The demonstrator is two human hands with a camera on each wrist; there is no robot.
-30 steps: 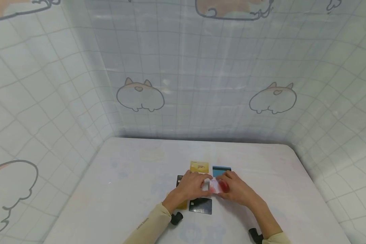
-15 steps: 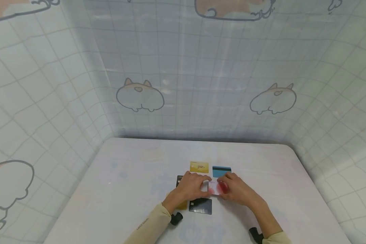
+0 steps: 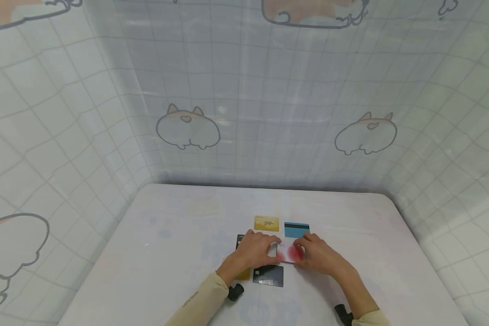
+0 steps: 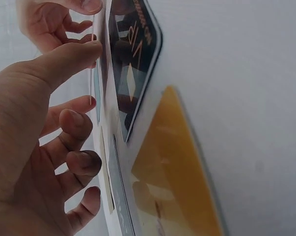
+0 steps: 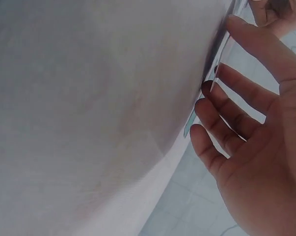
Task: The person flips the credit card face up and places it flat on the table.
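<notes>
In the head view, a pink-and-white card (image 3: pixel 285 252) with a red round patch lies between the two hands. My left hand (image 3: pixel 254 249) holds its left end between thumb and index finger. The right hand (image 3: pixel 319 254) pinches its right end the same way. Both wrist views show the card nearly edge-on, just above the table. Below it lies a black card (image 3: pixel 268 275), whose gold lettering shows in the left wrist view. A yellow card (image 3: pixel 266 223) and a blue card (image 3: pixel 296 229) with a dark stripe lie behind the hands.
A dark card (image 3: pixel 239 240) and a gold card (image 3: pixel 243 275) are partly hidden by the left hand and forearm. The white table (image 3: pixel 179 253) meets a grid-patterned curtain (image 3: pixel 244 149) at the back. Black wrist devices (image 3: pixel 236 292) sit at both cuffs.
The pink-and-white card has shifted slightly left and toward the person, and more of its face shows. The right fingertips have moved slightly along it; the left hand stays nearly still.
</notes>
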